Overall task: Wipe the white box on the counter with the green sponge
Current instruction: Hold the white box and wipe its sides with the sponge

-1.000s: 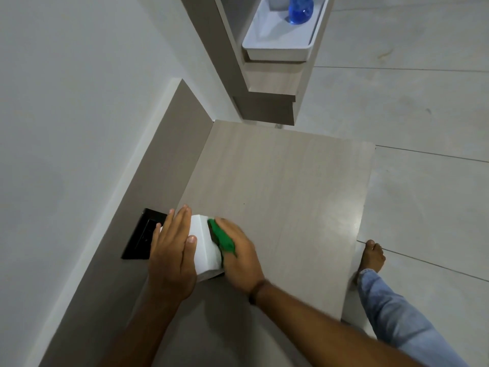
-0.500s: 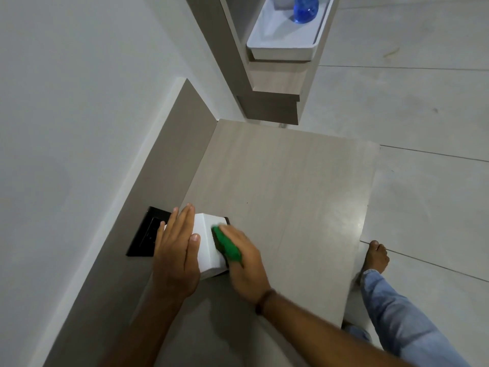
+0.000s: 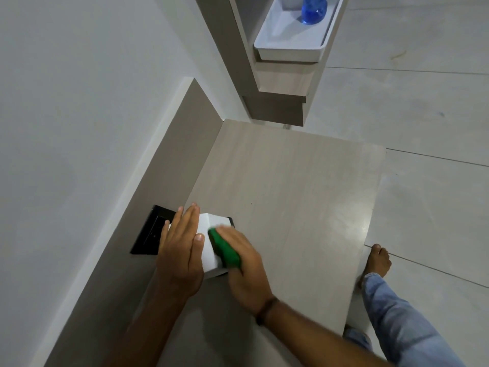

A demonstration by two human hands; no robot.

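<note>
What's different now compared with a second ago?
The right hand has slid the green sponge a little way along the white box's right side, toward the person. The left hand stays flat on the box, which has not moved on the counter.

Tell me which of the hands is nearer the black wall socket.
Left. The left hand overlaps the black wall socket; the right hand is beyond the white box.

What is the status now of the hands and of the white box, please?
Left hand flat on white box, steadying it. Right hand presses green sponge on box's right side. Counter around: nothing in the way.
</note>
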